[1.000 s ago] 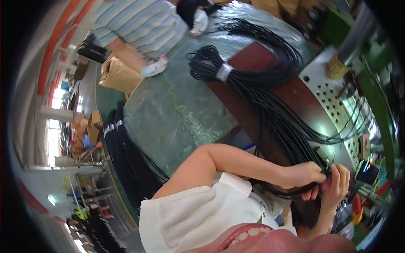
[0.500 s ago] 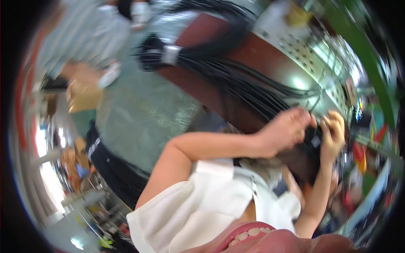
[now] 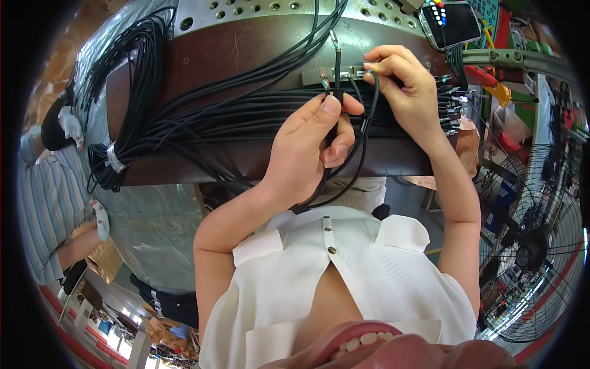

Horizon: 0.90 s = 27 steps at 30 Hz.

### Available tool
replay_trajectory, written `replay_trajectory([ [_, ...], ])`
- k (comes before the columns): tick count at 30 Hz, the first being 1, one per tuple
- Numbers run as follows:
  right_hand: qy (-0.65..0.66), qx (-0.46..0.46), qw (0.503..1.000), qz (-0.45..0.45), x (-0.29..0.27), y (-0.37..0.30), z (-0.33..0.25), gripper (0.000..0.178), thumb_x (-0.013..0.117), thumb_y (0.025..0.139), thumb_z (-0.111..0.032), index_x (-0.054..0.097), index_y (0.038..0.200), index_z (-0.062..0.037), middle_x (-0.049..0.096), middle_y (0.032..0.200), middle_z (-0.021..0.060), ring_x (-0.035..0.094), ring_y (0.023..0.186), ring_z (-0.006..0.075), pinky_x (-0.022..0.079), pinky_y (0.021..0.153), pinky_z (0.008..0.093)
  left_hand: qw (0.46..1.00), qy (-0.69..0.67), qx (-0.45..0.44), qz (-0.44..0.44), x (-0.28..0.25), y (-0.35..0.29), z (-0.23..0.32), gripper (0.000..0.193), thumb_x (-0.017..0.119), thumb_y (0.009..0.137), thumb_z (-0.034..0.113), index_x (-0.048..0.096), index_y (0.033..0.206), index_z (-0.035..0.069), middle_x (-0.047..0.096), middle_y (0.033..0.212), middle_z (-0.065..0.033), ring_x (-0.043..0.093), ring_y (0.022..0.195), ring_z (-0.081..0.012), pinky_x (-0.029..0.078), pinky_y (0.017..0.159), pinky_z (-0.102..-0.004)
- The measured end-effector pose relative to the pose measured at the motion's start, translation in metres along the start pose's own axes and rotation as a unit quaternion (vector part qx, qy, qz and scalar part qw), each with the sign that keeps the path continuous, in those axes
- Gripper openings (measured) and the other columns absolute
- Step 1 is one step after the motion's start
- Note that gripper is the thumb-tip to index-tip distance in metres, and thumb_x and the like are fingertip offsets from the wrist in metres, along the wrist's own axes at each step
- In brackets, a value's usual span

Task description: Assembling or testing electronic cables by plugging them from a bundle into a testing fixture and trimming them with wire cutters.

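Note:
My left hand (image 3: 313, 138) is closed around black cables (image 3: 337, 67) whose stripped ends, with small coloured wires showing, point up past the thumb. My right hand (image 3: 405, 89) pinches the end of another black cable (image 3: 375, 92), which loops down toward my left hand. Its fingertips are beside a narrow grey metal block (image 3: 312, 77) on the brown tabletop; whether they touch it I cannot tell. Under both hands lies a thick bundle of black cables (image 3: 239, 117), with stripped ends fanned out past my right wrist.
A pale tie (image 3: 115, 158) gathers the bundle at the left. Behind is a perforated metal plate (image 3: 246, 8), with a phone (image 3: 450, 26) at the far right. A black fan (image 3: 531, 249) stands to the right. Another person in striped clothes (image 3: 55, 203) is at the left.
The view has swung and sharpened, so my hands now appear nearer the middle. They are further apart, and stripped cable ends show above my left hand.

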State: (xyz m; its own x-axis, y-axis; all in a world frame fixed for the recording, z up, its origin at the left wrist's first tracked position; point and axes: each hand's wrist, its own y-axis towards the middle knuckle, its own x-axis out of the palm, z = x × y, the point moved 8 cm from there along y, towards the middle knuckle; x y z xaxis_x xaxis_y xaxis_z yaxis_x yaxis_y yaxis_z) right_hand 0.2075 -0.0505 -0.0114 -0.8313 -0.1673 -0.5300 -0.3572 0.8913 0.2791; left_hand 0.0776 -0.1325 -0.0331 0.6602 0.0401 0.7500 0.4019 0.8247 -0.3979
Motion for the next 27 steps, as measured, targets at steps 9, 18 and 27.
replay_trajectory([
  [9, -0.143, -0.099, 0.985, -0.004, 0.003, 0.004, -0.020, 0.014, 0.072, 0.072, -0.003, 0.063, 0.082, -0.0052, 0.066, 0.094, 0.0043, 0.058, 0.087, 0.0252, 0.048, 0.075, 0.0350, 0.999, -0.021, -0.032, -0.031, 0.001, 0.006, -0.007, 0.033, 0.037, 0.105, 0.029, 0.053, 0.107, 0.001, 0.047, 0.065, -0.0016, 0.035, 0.054, -0.0063, 0.031, 0.050, -0.0204],
  [18, -0.198, -0.223, 0.950, 0.090, -0.027, 0.013, -0.039, 0.019, 0.070, 0.073, 0.000, 0.064, 0.090, -0.0061, 0.067, 0.086, 0.0053, 0.064, 0.076, 0.0238, 0.053, 0.068, 0.0333, 0.970, 0.169, -0.127, -0.118, 0.039, -0.001, -0.006, 0.035, 0.039, 0.104, 0.031, 0.054, 0.107, 0.000, 0.057, 0.067, -0.0054, 0.048, 0.055, -0.0082, 0.040, 0.053, -0.0185],
  [27, -0.195, -0.246, 0.943, 0.111, -0.044, 0.005, -0.051, 0.024, 0.073, 0.072, 0.004, 0.065, 0.092, -0.0053, 0.066, 0.091, 0.0078, 0.064, 0.080, 0.0259, 0.053, 0.069, 0.0325, 0.956, 0.176, -0.156, -0.173, 0.043, -0.013, -0.003, 0.032, 0.039, 0.104, 0.028, 0.055, 0.103, -0.001, 0.062, 0.073, -0.0085, 0.057, 0.058, -0.0112, 0.046, 0.056, -0.0227],
])
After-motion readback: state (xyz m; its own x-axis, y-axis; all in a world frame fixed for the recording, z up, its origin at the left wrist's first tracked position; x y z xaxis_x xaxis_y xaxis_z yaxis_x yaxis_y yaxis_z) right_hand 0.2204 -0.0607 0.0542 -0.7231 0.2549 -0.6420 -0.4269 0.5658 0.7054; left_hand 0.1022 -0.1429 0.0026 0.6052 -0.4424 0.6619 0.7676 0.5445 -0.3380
